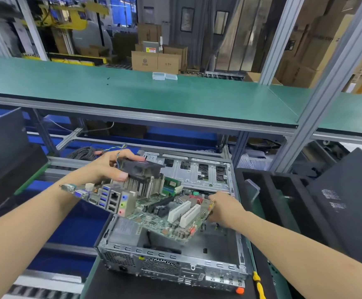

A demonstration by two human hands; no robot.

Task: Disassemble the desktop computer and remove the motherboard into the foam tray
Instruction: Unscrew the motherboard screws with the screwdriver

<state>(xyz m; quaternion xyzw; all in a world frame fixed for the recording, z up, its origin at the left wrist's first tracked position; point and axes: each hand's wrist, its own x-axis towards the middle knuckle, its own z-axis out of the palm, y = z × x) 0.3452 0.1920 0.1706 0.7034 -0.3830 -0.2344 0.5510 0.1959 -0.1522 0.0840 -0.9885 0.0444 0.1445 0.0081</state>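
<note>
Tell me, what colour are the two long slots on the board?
White. The slots on the motherboard show best in the head view.

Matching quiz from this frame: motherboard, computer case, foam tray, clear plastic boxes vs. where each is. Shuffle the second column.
Things:
1. motherboard
2. computer case
3. foam tray
4. clear plastic boxes

Places:
A. on the green shelf above the bench
B. tilted in the air, gripped by left hand and right hand
C. black, right of the case
D. open on the bench, under the board

Pairs: 1-B, 2-D, 3-C, 4-A
</note>
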